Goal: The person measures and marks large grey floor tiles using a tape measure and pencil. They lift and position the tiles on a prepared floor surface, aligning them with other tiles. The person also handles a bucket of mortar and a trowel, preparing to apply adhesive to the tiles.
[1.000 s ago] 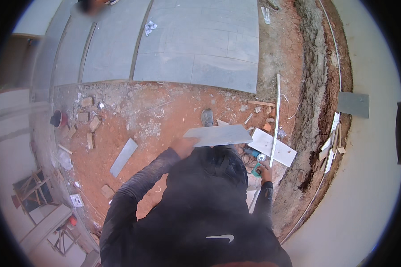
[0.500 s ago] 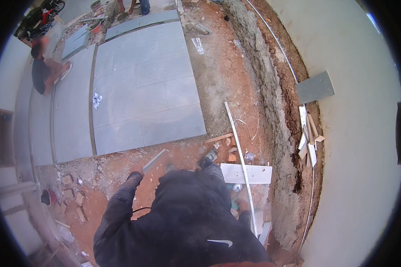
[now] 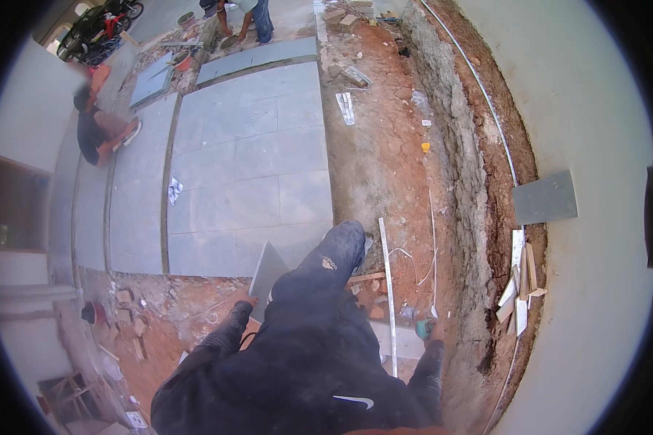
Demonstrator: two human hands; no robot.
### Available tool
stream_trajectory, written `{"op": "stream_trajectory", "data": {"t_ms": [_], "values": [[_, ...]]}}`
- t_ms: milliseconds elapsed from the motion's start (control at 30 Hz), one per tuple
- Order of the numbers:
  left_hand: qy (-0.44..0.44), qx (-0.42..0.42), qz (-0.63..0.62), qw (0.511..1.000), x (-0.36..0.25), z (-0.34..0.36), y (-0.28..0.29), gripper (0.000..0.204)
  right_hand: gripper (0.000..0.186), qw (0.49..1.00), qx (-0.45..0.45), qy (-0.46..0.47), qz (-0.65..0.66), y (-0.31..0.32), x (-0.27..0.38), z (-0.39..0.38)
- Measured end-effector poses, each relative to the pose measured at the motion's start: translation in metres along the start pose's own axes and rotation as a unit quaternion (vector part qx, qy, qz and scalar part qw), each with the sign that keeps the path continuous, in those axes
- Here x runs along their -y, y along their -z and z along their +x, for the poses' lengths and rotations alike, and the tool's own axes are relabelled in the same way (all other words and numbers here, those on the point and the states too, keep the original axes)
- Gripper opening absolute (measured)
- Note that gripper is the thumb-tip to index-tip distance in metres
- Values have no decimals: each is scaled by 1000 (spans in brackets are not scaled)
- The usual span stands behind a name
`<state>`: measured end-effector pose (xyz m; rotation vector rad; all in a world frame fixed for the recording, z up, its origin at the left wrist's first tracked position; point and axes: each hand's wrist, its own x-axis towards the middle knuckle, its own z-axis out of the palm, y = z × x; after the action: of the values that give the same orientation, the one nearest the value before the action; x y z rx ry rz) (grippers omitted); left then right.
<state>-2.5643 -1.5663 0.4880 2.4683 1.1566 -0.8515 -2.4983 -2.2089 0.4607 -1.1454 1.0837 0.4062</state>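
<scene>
My left hand [image 3: 247,298] is closed on the lower edge of a grey tile [image 3: 270,278], which stands tilted beside my raised knee. Part of this tile is hidden behind my leg. On the other side, my right hand [image 3: 437,333] grips a small green power tool [image 3: 423,328], likely an angle grinder, held low over the dirt. Its far end is too small to make out clearly. Between the tool and my leg lies a white board [image 3: 406,340], partly covered by my body, with a long pale straight bar [image 3: 388,279] crossing it.
Ahead lies a floor of laid grey tiles [image 3: 257,174]. One person [image 3: 98,134] squats at the left; another [image 3: 250,18] bends at the far end. A loose tile [image 3: 545,198] leans on the right wall, near wood offcuts [image 3: 516,290]. Broken bricks [image 3: 132,319] lie left.
My left hand has brought the tile closer to my leg and turned its face into view. My right hand has moved outward to the right with the green tool. One knee has come up.
</scene>
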Motion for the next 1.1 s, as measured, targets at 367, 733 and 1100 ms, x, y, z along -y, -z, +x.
{"op": "stream_trajectory", "data": {"t_ms": [367,733,1100], "values": [[-5,-18,-19,1000,-293,223,79,30,20,822,-54,244,-512,-222,201,231],[-52,-139,-121,982,-495,339,214,27,23,695,36,311,-647,-379,404,385],[83,-127,-138,979,-713,466,263,31,21,648,95,288,-699,-502,693,568]]}}
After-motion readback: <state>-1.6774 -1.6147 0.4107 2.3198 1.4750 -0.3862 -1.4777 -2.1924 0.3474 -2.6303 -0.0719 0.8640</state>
